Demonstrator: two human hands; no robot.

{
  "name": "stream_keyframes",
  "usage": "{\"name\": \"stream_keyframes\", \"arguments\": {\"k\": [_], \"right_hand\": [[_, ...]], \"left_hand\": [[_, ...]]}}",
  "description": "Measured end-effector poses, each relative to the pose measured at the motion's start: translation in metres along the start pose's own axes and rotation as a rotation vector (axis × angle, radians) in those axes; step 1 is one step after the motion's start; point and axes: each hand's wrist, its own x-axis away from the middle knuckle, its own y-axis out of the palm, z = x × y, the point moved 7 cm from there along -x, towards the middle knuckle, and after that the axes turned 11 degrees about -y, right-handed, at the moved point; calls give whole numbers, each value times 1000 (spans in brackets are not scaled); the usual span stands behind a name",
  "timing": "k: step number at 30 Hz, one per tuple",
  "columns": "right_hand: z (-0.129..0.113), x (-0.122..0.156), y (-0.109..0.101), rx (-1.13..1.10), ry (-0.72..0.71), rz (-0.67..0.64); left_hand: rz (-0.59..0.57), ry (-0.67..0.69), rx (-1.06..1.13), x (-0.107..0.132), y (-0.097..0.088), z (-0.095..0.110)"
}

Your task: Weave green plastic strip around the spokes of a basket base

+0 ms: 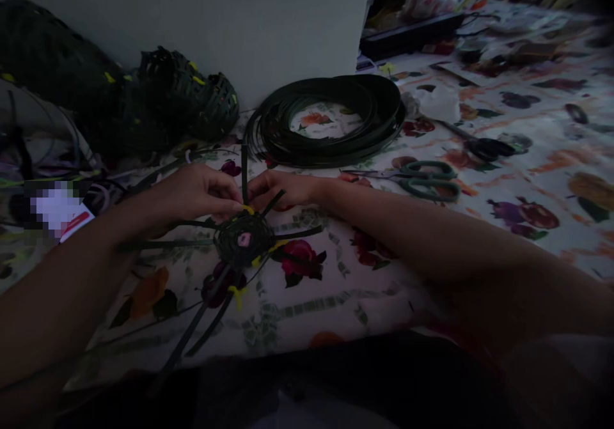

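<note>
A small round woven basket base [230,231] of dark green strips lies in front of me, with a pink patch at its centre and loose strip ends spreading outward like spokes. Yellow ties [236,296] mark its edge in several places. At the far rim, my left hand [199,189] pinches the weave beside a yellow tie, thumb and fingers closed. My right hand [283,188] is closed at the same rim, just right of an upright strip [244,170]; its fingertips are partly hidden behind the strips.
Behind my hands rests a large coil of dark strips [326,151]. Green-handled scissors [426,179] and black-handled scissors [487,148] lie to the right on the fruit-patterned tablecloth [480,243]. Finished dark woven pieces [167,96] are piled back left, against a pale panel [230,26].
</note>
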Motion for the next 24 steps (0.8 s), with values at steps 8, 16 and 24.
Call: {"name": "stream_keyframes", "arguments": {"k": [8, 16, 24], "right_hand": [[5, 1, -1, 11, -2, 7], [6, 0, -2, -13, -11, 4], [-2, 3, 1, 3, 41, 3]], "left_hand": [[-82, 36, 169, -22, 7, -34], [25, 51, 567, -20, 31, -57], [-70, 31, 691, -23, 39, -58]]}}
